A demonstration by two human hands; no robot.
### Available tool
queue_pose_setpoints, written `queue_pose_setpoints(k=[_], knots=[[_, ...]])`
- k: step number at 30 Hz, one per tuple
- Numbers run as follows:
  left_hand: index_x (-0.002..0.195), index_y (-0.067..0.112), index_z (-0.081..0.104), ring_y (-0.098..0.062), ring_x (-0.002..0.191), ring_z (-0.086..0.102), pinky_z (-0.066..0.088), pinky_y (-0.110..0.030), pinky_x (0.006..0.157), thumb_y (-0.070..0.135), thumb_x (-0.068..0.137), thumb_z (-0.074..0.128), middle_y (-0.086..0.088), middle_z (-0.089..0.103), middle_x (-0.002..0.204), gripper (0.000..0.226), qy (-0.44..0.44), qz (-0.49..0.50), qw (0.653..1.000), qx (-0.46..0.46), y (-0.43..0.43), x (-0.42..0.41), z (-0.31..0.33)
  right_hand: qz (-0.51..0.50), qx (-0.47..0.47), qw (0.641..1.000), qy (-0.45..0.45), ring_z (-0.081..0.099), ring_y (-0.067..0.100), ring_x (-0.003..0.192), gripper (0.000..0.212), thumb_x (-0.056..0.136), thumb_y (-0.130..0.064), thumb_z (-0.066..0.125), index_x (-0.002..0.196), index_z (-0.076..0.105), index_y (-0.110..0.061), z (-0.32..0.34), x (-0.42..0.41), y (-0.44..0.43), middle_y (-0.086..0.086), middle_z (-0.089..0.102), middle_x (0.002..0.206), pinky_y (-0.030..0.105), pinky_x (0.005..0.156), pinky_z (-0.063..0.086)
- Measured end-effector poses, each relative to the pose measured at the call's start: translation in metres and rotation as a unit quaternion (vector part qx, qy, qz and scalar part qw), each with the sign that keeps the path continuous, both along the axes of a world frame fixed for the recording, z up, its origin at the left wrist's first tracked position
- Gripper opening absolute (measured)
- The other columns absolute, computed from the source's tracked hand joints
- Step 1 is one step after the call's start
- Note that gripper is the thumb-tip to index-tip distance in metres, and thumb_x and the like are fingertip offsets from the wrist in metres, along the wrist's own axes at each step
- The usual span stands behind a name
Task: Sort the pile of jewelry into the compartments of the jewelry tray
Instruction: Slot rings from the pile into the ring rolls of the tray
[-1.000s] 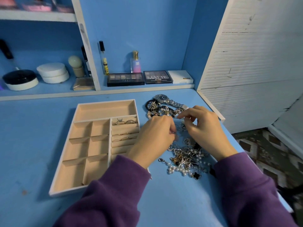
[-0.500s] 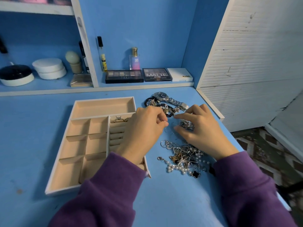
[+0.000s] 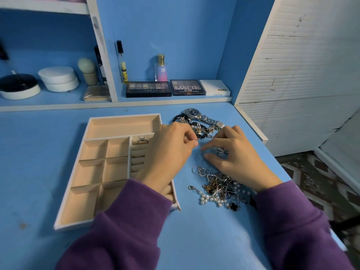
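Blue desk (image 3: 39,152) below cosmetics shelves. The jewelry tray (image 3: 116,127) lies at 9 o'clock of the pile (image 3: 218,186), with one barbed ring (image 3: 142,140) in its top slot. Within the last second the left hand (image 3: 169,152) has parted from the right hand (image 3: 237,158) and drawn toward 9 o'clock, pinching a small ring (image 3: 194,141) beside the slotted rows. The right hand stays curved over thin hoops; whether it pinches one cannot be told. Judged: one piece freed, placement pending, and most of the pile unsorted.

Dim bluish light, soft shadows, slight motion blur, wide-angle edge bending.
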State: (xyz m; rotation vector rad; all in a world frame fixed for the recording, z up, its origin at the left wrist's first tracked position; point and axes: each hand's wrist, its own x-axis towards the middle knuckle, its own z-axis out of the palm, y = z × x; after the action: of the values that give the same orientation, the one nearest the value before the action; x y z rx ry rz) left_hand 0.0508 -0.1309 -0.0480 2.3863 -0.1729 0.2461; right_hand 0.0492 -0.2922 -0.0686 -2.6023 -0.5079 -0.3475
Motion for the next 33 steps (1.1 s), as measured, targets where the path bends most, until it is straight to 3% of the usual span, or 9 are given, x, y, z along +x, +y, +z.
queue_pose_setpoints(k=[6,10,17,26,31,33], knots=[[0.076,0.026,0.068,-0.002,0.062,0.054,0.047,-0.024,0.061,0.028,0.079,0.07,0.015,0.058,0.063,0.005,-0.005,0.005,1.0,-0.005,0.001,0.001,0.0,0.027,-0.017,0.999,-0.007,0.038,0.014,0.09,0.016,0.074,-0.037,0.073,0.088,0.072,-0.028,0.0,-0.003,0.006,-0.001,0.049,0.086,0.026,0.076,0.035],[0.076,0.025,0.068,-0.002,0.063,0.055,0.048,-0.025,0.062,0.028,0.079,0.069,0.014,0.058,0.063,0.005,-0.004,0.005,1.0,-0.008,0.002,0.001,0.0,0.025,-0.017,1.0,-0.001,0.036,0.012,0.09,0.013,0.074,-0.036,0.073,0.084,0.071,-0.028,0.0,-0.002,0.007,-0.004,0.049,0.085,0.019,0.072,0.031],[0.077,0.025,0.068,-0.003,0.063,0.055,0.049,-0.025,0.063,0.027,0.079,0.07,0.01,0.062,0.068,0.004,-0.01,0.002,1.0,-0.009,0.002,0.001,0.0,0.033,0.017,0.999,0.035,0.04,0.014,0.089,0.014,0.073,-0.031,0.075,0.083,0.066,-0.026,0.002,-0.002,0.009,-0.006,0.051,0.084,0.03,0.079,0.037],[0.074,0.025,0.068,-0.001,0.061,0.052,0.04,-0.019,0.056,0.028,0.077,0.071,0.014,0.061,0.066,0.005,-0.025,0.012,0.999,-0.016,0.007,-0.003,0.005,0.018,0.157,0.987,0.028,0.053,0.006,0.067,0.01,0.071,-0.011,0.077,0.07,0.069,-0.017,0.008,-0.004,0.009,-0.005,0.061,0.065,0.01,0.061,0.038],[0.069,0.028,0.068,-0.003,0.063,0.055,0.046,-0.023,0.062,0.029,0.074,0.074,0.015,0.064,0.066,0.007,-0.043,0.016,0.998,-0.032,0.038,-0.018,0.017,0.02,0.235,0.969,0.068,0.052,0.004,0.055,0.01,0.073,-0.007,0.075,0.069,0.068,-0.013,0.016,-0.008,0.016,-0.002,0.063,0.062,0.013,0.055,0.042],[0.07,0.029,0.068,0.0,0.065,0.056,0.043,-0.016,0.061,0.029,0.074,0.073,0.018,0.064,0.068,0.007,-0.048,0.013,0.999,-0.018,0.058,-0.028,0.021,0.039,0.236,0.969,0.058,0.053,0.005,0.056,0.012,0.073,-0.007,0.075,0.069,0.067,-0.014,0.021,-0.01,0.026,-0.002,0.063,0.062,0.018,0.056,0.044]])
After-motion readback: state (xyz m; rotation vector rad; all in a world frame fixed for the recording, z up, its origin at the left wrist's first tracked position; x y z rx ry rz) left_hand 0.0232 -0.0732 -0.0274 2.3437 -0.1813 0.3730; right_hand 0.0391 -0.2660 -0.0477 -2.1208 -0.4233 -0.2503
